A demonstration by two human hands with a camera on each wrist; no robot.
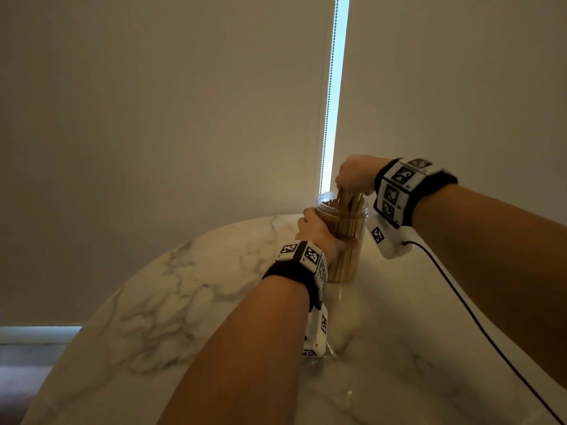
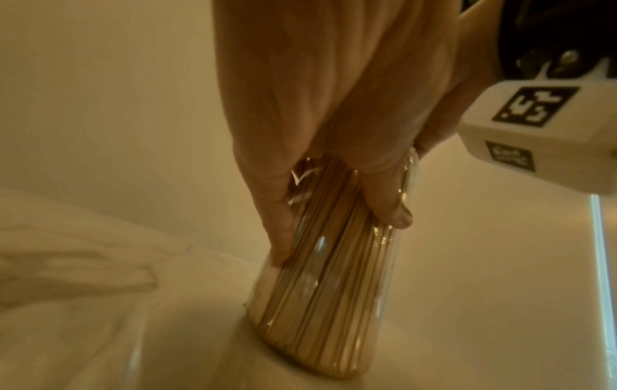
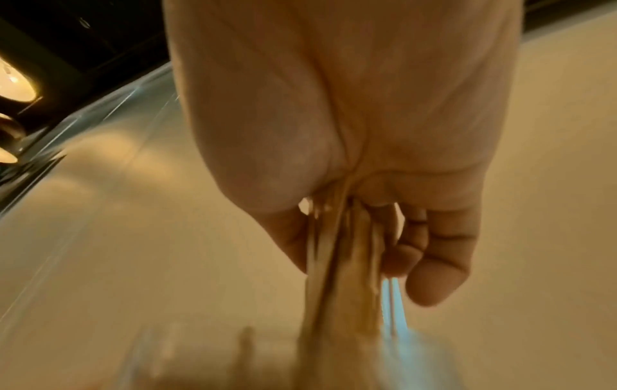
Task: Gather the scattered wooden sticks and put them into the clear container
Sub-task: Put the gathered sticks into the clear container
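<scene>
The bundle of wooden sticks [image 1: 348, 199] points steeply down, lower ends already inside the mouth of the clear container [image 1: 345, 265], upper ends pinched in the right hand [image 1: 356, 174] directly above the opening. The container stands upright on the marble table [image 1: 171, 289], already packed with sticks. The left hand [image 1: 317, 231] wraps its wall, steadying it.

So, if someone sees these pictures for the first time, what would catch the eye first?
Probably the clear container packed with upright wooden sticks, standing near the far edge of the marble table. The left hand grips its side while the right hand holds a bundle of sticks at its open mouth. Behind them, a bright strip of daylight runs between the blinds.
</scene>
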